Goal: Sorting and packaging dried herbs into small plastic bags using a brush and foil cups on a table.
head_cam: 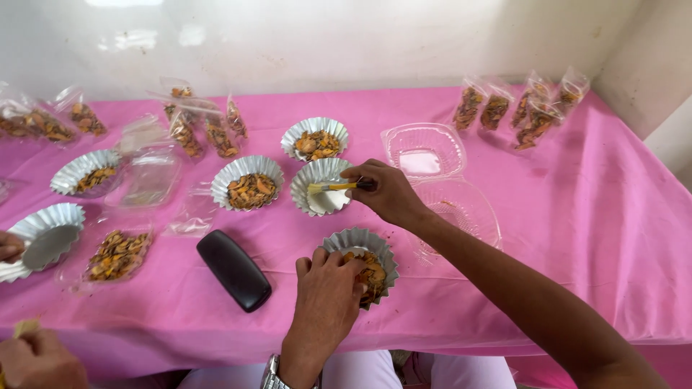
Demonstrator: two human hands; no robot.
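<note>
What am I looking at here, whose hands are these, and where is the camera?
There is no machine here: a person wears a camera on the head, so the single picture looks down over their own two bare hands. The left hand rests on a fluted foil cup filled with orange-brown pieces. The right hand holds a small brush over another foil cup, which looks empty. All this sits on a table with a pink cloth. Around them lie more foil cups, some filled, clear bags of the same pieces, clear plastic clamshell boxes and a black case. At the left edge another person's hands are at work too.
</note>
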